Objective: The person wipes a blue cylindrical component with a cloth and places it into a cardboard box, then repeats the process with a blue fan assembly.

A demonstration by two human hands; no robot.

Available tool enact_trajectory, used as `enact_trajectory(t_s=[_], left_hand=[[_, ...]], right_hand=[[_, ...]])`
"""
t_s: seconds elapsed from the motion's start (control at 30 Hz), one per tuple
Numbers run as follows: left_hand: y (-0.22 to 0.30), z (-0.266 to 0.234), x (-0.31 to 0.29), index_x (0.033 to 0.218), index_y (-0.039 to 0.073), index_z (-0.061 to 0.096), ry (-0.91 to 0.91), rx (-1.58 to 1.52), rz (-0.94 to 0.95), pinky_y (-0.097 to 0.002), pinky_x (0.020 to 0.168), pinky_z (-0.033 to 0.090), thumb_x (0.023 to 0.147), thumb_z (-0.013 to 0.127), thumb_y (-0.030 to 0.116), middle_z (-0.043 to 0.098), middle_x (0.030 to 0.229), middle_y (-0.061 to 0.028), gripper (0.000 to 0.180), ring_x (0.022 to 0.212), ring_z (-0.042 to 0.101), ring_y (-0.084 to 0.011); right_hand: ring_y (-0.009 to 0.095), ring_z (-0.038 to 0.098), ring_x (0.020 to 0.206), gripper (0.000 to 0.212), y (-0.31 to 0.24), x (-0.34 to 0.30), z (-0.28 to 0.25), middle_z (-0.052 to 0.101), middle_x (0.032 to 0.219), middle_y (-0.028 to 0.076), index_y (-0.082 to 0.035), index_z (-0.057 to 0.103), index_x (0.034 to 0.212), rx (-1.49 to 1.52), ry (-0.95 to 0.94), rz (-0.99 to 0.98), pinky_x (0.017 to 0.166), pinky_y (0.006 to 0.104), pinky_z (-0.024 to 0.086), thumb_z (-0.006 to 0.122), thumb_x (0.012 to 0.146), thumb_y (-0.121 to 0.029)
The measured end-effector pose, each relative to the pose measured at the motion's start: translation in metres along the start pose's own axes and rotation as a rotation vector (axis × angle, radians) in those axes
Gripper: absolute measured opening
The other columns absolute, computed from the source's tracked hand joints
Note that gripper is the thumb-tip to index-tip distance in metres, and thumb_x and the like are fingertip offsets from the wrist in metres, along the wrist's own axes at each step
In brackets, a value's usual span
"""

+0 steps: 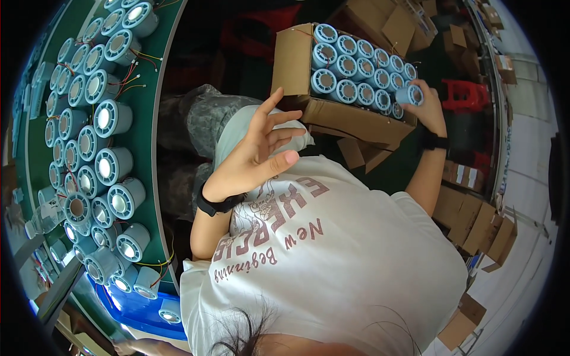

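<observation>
i am seeing the right hand (428, 105) curling its fingers (423, 95) round one blue cylinder (409, 94), gripping it at the far corner of the cardboard box (350, 118). that cylinder is sitting at the end of the rows of blue cylinders (356, 68) filling the box, round faces all pointing out of the open side. a black band (435, 142) is wrapping the right wrist.

the left hand (256, 155) is hovering wide open, fingers (274, 127) spread, holding nothing, its fingertips just beside the near edge of the box. it is wearing a black wristband (215, 205) too. below both arms the white t-shirt (332, 261) is filling the middle of the view.

off to the left a green table (151, 118) is curving along, crowded with more cylinders (107, 148) standing on end, thin red and yellow wires (133, 74) trailing from some. a blue tray (142, 314) is lying at its lower end, and a clear plastic bottle (41, 218) is resting at the left rim.

around the room, flattened and stacked cartons (481, 225) are piling up on the right, more cartons (392, 24) are sitting behind the box, and a red stool (466, 95) is standing on the dark floor. camouflage trousers (196, 118) are showing between table and box.
</observation>
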State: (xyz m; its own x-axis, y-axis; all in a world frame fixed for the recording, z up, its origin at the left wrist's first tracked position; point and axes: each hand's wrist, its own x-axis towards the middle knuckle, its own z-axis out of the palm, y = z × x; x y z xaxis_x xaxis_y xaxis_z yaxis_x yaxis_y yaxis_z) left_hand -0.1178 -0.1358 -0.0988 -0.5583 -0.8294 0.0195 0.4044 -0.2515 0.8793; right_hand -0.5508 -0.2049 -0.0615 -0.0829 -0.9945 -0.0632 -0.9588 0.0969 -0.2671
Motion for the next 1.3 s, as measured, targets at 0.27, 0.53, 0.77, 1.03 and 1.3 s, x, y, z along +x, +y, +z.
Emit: enact_trajectory(t_s=[0.27,0.53,0.77,1.03,1.3], left_hand=[[-0.002,-0.006,-0.004,0.153,0.007,0.015,-0.011,-0.012,0.073,-0.0426,0.106,0.037,0.091,0.067,0.021,0.038,0.142,-0.0206,0.082,0.125,0.048,-0.0293],[0.01,-0.011,-0.012,0.149,0.001,0.026,-0.144,-0.093,0.179,-0.0431,0.106,0.037,0.089,0.067,0.016,0.044,0.139,-0.0202,0.073,0.124,0.049,-0.0305],[0.036,-0.006,-0.035,0.135,-0.004,0.046,-0.345,-0.277,0.672,-0.0449,0.098,0.042,0.089,0.064,0.02,0.052,0.13,-0.0218,0.056,0.113,0.056,-0.0333],[0.102,0.018,-0.108,0.111,0.004,0.066,-0.348,0.069,1.236,-0.0402,0.077,0.048,0.093,0.057,0.015,0.065,0.104,-0.0179,0.024,0.088,0.064,-0.0285],[0.098,0.026,-0.14,0.102,0.005,0.069,-0.091,0.205,1.441,-0.0367,0.066,0.047,0.094,0.049,0.011,0.068,0.092,-0.0118,0.023,0.073,0.064,-0.0247]], right_hand=[[0.03,0.061,0.098,0.069,0.053,0.002,0.064,0.06,0.109,0.018,-0.009,0.055,0.123,0.237,-0.255,0.27,0.085,0.036,0.05,0.085,0.062,-0.02],[0.026,0.063,0.097,0.051,-0.001,0.02,0.015,0.065,0.106,0.017,-0.001,0.062,0.117,-0.193,0.109,-0.062,0.086,0.0342,0.049,0.078,0.076,-0.027],[0.019,0.063,0.087,0.022,-0.276,0.002,-0.053,0.067,0.1,0.012,0.002,0.064,0.109,0.495,0.177,-0.865,0.083,0.0271,0.047,0.062,0.089,-0.006],[0.015,0.06,0.076,0.015,-0.47,0.003,-0.094,0.066,0.083,0.01,0.005,0.065,0.101,0.72,0.013,-1.879,0.073,0.0262,0.048,0.059,0.089,-0.002],[0.022,0.062,0.098,0.042,-0.692,0.078,-0.073,0.063,0.103,0.017,0.002,0.056,0.118,0.466,-0.165,-1.71,0.082,0.0337,0.05,0.069,0.086,-0.022]])
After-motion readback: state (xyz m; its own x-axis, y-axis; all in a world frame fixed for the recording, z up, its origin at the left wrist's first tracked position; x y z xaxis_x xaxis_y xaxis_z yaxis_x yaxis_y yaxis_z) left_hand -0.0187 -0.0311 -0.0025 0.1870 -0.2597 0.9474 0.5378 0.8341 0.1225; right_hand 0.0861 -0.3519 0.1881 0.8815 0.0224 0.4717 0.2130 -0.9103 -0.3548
